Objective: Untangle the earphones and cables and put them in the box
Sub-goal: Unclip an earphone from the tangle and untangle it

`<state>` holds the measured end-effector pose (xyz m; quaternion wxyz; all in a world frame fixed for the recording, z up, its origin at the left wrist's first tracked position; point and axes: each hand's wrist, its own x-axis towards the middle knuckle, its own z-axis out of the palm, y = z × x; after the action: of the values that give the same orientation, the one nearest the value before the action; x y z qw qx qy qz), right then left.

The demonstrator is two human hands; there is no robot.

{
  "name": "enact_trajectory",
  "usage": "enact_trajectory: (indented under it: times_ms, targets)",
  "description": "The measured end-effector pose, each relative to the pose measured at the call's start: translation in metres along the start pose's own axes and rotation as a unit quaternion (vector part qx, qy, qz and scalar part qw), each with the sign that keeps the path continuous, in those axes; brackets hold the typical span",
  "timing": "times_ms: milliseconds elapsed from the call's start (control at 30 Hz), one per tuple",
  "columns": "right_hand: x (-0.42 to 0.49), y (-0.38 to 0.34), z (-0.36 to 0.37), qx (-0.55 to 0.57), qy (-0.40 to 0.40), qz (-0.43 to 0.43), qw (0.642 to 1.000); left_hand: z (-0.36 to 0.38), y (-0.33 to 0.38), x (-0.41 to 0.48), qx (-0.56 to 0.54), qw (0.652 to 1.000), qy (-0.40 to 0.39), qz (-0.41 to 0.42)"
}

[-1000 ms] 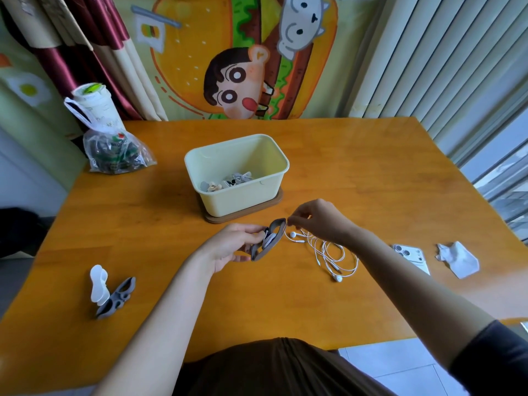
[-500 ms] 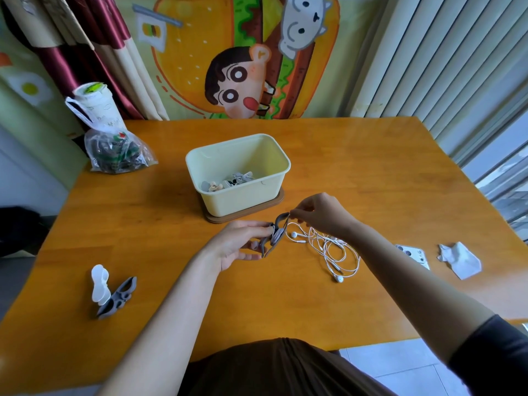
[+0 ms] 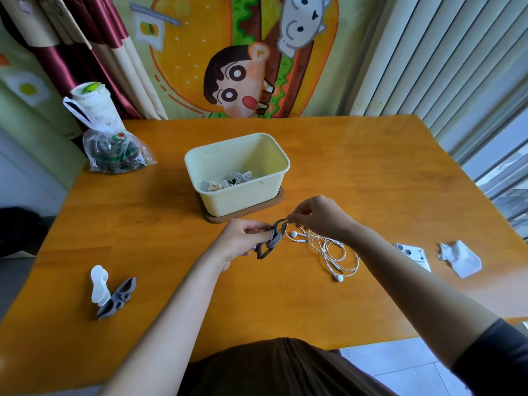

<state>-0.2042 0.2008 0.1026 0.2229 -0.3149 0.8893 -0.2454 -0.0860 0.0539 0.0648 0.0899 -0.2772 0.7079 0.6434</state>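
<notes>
- Left hand point(image 3: 243, 238) grips grey clip point(image 3: 273, 238), near box point(image 3: 283, 164)
- Right hand point(image 3: 317, 215) pinches clip's top end
- Earphones point(image 3: 328, 250) lie loose on table point(image 3: 371, 181), just right of clip
- Best: steady clip, ease 1 end open slowly, keep clear of earphones

Far left on wooden surface point(image 3: 371, 172): clear plastic bag point(image 3: 120, 155), white cup point(image 3: 94, 107) rising behind it. Right side: white phone point(image 3: 411, 252), cameras up, crumpled paper point(image 3: 460, 260) just beside. Cartoon burger curtain point(image 3: 228, 52) at back, vertical blinds point(image 3: 428, 52) right.
</notes>
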Motion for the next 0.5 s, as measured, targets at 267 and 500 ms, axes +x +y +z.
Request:
enact_trajectory:
  times_ms: [267, 500]
  targets:
    - [-0.022, -0.028, 0.033, -0.052, 0.089, -0.041, 0.994, 0.021, -0.001, 0.008, -0.032, 0.982, 0.16, 0.096]
    - [-0.04, -0.035, 0.06, 0.009, 0.094, -0.115, 0.989, 0.012, 0.019, 0.012, -0.32, 0.935, 0.121, -0.091]
